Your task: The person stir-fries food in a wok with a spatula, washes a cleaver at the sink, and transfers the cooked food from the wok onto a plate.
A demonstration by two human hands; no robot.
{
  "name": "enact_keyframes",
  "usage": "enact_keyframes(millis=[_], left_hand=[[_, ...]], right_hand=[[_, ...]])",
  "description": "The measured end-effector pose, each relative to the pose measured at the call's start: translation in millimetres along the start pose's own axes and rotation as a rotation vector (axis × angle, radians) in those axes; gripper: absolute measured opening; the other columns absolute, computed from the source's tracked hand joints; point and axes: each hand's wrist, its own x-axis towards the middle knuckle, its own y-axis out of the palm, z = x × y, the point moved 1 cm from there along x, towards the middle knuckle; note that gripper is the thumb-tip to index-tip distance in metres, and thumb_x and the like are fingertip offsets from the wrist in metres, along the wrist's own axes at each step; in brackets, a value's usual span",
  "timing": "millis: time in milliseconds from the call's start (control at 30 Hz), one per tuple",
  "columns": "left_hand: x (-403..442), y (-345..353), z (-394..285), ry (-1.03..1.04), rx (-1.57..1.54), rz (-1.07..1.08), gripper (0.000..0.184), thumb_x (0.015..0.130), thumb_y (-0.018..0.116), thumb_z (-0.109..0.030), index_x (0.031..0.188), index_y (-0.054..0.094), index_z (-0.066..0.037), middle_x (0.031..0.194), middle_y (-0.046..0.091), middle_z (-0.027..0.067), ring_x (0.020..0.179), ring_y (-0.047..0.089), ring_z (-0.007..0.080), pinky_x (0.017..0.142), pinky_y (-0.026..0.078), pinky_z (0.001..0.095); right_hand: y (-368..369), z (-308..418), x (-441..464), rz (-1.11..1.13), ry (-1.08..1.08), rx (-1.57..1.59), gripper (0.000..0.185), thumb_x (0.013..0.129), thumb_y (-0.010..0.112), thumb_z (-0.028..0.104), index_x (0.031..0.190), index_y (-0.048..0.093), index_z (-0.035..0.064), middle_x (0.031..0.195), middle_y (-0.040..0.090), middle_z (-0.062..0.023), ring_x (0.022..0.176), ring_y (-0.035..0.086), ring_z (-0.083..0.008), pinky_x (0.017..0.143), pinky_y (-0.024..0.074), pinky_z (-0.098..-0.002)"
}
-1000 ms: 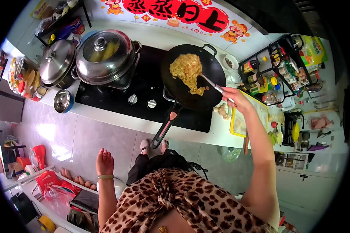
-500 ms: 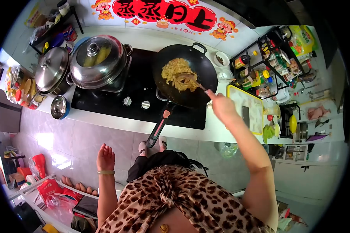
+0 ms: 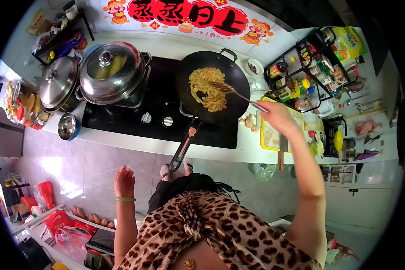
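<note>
1. Holding the spatula (image 3: pixel 244 96) in the right grip (image 3: pixel 274 116), closed round its handle, towards two o'clock.
2. Touching the spatula's head to the food (image 3: pixel 204 76) inside the wok (image 3: pixel 237 77), at twelve o'clock.
3. Keeping the left grip (image 3: pixel 124 182) at eight o'clock, loosely open and empty.

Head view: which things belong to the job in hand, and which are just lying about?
In use: wok on the black cooktop; chopped food inside it; metal-handled spatula, held in the right hand.

Apparently just lying about: steel bowl; knife on the yellow-rimmed cutting board; racked seasoning bottles.
</note>
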Motion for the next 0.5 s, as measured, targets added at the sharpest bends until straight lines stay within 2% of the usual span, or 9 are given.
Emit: enact_keyframes(millis=[67, 100, 167, 233, 267, 300, 367, 467, 500], left_hand=[[0.1, 40.3, -2.8, 0.032, 0.156, 0.025, 0.016, 0.085, 0.054, -0.017, 0.099, 0.058, -0.011, 0.081, 0.059, -0.0008, 0.076, 0.057, 0.0119, 0.062, 0.042, 0.0232], [-0.2, 60.4, -4.3, 0.049, 0.234, 0.036, 0.015, 0.085, 0.053, -0.015, 0.098, 0.058, -0.009, 0.081, 0.060, 0.0009, 0.076, 0.058, 0.0122, 0.062, 0.042, 0.0226], [3.9, 84.9, -2.4, 0.067, 0.274, 0.132, 0.015, 0.085, 0.052, -0.015, 0.098, 0.058, -0.009, 0.081, 0.061, 0.0010, 0.075, 0.059, 0.0115, 0.063, 0.043, 0.0227], [7.6, 103.0, 0.5, 0.074, 0.319, 0.165, 0.016, 0.085, 0.052, -0.015, 0.099, 0.058, -0.010, 0.080, 0.061, 0.0008, 0.074, 0.059, 0.0115, 0.062, 0.043, 0.0227], [9.6, 110.8, 1.9, 0.072, 0.366, 0.205, 0.016, 0.086, 0.052, -0.016, 0.100, 0.058, -0.011, 0.080, 0.061, 0.0006, 0.073, 0.059, 0.0116, 0.061, 0.043, 0.0226], [12.5, 118.7, 2.8, 0.078, 0.367, 0.194, 0.016, 0.086, 0.052, -0.016, 0.100, 0.058, -0.011, 0.080, 0.061, 0.0006, 0.073, 0.059, 0.0116, 0.061, 0.043, 0.0226], [20.4, 133.8, 8.7, 0.059, 0.537, 0.173, 0.016, 0.086, 0.051, -0.016, 0.101, 0.058, -0.012, 0.079, 0.060, 0.0001, 0.072, 0.058, 0.0107, 0.060, 0.042, 0.0214], [49.8, 143.9, 22.8, 0.115, 0.730, 0.255, 0.021, 0.087, 0.050, -0.017, 0.107, 0.057, -0.015, 0.077, 0.060, -0.0001, 0.068, 0.057, 0.0086, 0.057, 0.041, 0.0214], [58.9, 149.2, 26.2, 0.171, 0.832, 0.308, 0.023, 0.088, 0.051, -0.017, 0.109, 0.057, -0.016, 0.076, 0.061, 0.0003, 0.065, 0.056, 0.0082, 0.056, 0.041, 0.0224]], right_hand=[[-18.7, -29.9, -7.7, 0.089, 0.206, 0.254, 0.040, 0.079, 0.055, 0.013, 0.118, 0.054, 0.0046, 0.075, 0.062, -0.0088, 0.059, 0.057, -0.0154, 0.054, 0.0446, -0.0287], [-35.2, -24.6, -6.1, 0.130, 0.321, 0.289, 0.036, 0.080, 0.055, 0.013, 0.114, 0.055, 0.0031, 0.066, 0.057, -0.0039, 0.044, 0.045, -0.0071, 0.039, 0.0352, -0.0229], [-37.2, -46.3, 19.3, 0.241, 0.444, 0.406, 0.029, 0.082, 0.055, 0.014, 0.109, 0.056, 0.0040, 0.061, 0.054, -0.0027, 0.036, 0.036, -0.0055, 0.032, 0.0252, -0.0211], [-20.7, -69.5, 57.1, 0.342, 0.475, 0.625, 0.023, 0.083, 0.055, 0.014, 0.103, 0.057, 0.0036, 0.059, 0.053, -0.0021, 0.035, 0.034, -0.0038, 0.031, 0.0224, -0.0198], [-9.0, -79.0, 73.9, 0.421, 0.460, 0.814, 0.027, 0.083, 0.056, 0.013, 0.108, 0.056, 0.0042, 0.064, 0.055, -0.0017, 0.037, 0.034, -0.0026, 0.033, 0.0220, -0.0182], [6.8, -82.3, 82.9, 0.429, 0.451, 0.817, 0.027, 0.083, 0.056, 0.013, 0.108, 0.056, 0.0042, 0.064, 0.055, -0.0017, 0.037, 0.034, -0.0026, 0.033, 0.0220, -0.0182], [33.7, -73.9, 95.7, 0.445, 0.321, 1.057, 0.035, 0.082, 0.057, 0.012, 0.116, 0.054, 0.0053, 0.070, 0.057, -0.0010, 0.041, 0.035, -0.0020, 0.034, 0.0223, -0.0170], [44.7, -44.7, 62.9, 0.337, 0.214, 0.949, 0.045, 0.081, 0.058, 0.009, 0.125, 0.050, 0.0095, 0.073, 0.057, 0.0005, 0.046, 0.038, -0.0014, 0.040, 0.0257, -0.0147], [44.0, -41.6, 45.6, 0.291, 0.125, 0.797, 0.043, 0.080, 0.059, 0.010, 0.123, 0.053, 0.0116, 0.075, 0.058, 0.0006, 0.051, 0.044, -0.0039, 0.044, 0.0347, -0.0202]])
